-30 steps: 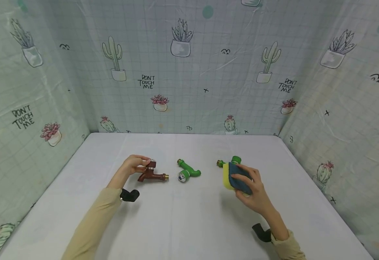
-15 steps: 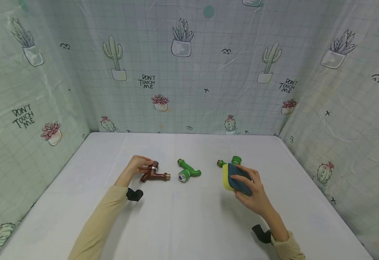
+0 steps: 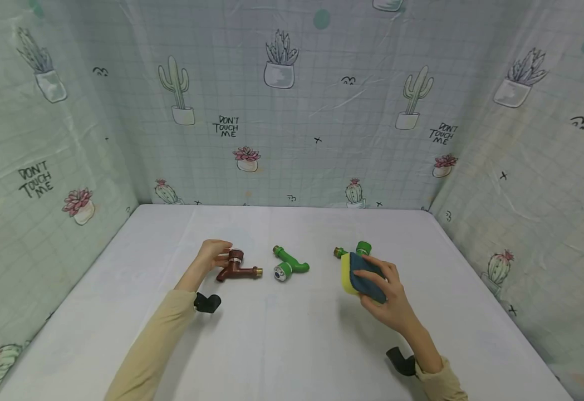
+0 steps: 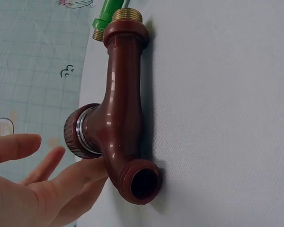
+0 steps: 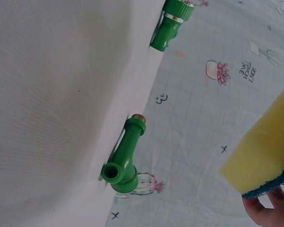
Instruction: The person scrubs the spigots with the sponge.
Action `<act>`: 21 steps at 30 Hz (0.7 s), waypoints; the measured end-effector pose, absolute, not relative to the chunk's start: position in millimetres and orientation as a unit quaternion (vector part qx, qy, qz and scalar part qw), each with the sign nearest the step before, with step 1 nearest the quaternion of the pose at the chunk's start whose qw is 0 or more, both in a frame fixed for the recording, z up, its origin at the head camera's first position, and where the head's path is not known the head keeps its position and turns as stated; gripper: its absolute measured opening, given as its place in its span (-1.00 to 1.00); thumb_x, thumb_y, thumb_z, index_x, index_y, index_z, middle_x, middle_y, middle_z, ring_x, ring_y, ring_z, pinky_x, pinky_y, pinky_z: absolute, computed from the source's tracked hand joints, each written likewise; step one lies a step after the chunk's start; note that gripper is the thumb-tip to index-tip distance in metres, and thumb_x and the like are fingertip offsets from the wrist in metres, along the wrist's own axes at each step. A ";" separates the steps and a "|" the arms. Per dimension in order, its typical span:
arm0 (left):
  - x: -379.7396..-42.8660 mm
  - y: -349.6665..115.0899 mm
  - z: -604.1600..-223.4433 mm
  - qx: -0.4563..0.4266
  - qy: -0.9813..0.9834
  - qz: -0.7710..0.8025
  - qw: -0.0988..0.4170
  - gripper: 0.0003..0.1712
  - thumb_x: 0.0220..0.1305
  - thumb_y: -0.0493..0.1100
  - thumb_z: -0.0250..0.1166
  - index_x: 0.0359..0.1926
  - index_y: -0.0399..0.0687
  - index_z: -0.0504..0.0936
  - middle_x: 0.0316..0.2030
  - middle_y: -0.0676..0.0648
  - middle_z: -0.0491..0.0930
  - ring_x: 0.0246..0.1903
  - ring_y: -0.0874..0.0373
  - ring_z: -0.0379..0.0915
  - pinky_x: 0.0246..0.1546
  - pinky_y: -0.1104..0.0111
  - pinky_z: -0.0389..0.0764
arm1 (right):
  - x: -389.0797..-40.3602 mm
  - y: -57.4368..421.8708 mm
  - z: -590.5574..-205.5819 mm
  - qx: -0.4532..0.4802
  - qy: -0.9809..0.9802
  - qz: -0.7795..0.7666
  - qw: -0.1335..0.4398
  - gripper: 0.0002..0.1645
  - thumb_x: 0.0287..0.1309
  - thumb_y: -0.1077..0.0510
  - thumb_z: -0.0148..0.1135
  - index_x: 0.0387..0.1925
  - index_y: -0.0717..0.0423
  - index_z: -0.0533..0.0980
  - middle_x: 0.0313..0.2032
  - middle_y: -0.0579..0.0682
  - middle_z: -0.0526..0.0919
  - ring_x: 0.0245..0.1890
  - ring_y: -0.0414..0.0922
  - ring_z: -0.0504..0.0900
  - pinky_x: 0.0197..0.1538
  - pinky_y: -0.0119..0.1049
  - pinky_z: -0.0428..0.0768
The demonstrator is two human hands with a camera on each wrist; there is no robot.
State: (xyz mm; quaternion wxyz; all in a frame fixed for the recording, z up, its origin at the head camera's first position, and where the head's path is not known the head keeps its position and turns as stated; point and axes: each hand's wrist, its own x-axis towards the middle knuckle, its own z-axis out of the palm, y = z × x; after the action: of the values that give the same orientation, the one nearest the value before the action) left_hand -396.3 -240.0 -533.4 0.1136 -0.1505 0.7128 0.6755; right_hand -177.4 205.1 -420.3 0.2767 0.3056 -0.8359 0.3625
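Observation:
A dark red faucet [image 3: 236,272] with a brass threaded end sits on the white table, its knob upward. My left hand [image 3: 210,256] is at its knob side. In the left wrist view, the thumb and a finger of that hand [image 4: 42,194] stand apart from the ribbed knob [image 4: 80,132], while other fingers reach behind the faucet's body. My right hand [image 3: 394,301] grips a yellow sponge [image 3: 347,273] with a dark blue scrubbing side, raised over the table. The sponge partly covers a green faucet [image 3: 364,247] in the head view; more of that faucet [image 5: 125,151] shows in the right wrist view.
Another green faucet [image 3: 292,263] lies mid-table, right of the red one. The white table [image 3: 292,345] is bordered at the back and sides by cactus-print cloth [image 3: 317,100]. A black angled piece is at each wrist.
My left hand has shifted slightly right with the red faucet, which has turned upright onto the table; its fingers have since loosened from the knob. My right hand and the sponge have barely moved.

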 end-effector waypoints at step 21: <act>-273.8 -133.0 -414.9 0.261 0.887 0.382 0.009 -0.53 0.07 -0.16 0.28 -0.01 -0.32 0.48 -0.02 -0.30 0.50 -0.02 -0.20 0.41 0.00 0.07 0.47 | -174.9 208.8 -423.8 0.312 -0.839 0.347 0.279 -0.37 -0.33 0.40 0.32 -0.09 -0.08 0.51 0.15 0.17 0.34 0.08 -0.11 0.20 -0.10 0.01 0.39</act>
State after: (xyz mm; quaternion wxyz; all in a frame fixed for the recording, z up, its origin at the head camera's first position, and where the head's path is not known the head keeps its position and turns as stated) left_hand -273.8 -133.0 -414.9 0.0094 0.2611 0.8865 0.3818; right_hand -174.9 208.8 -423.8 0.2786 0.3125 -0.8392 0.3470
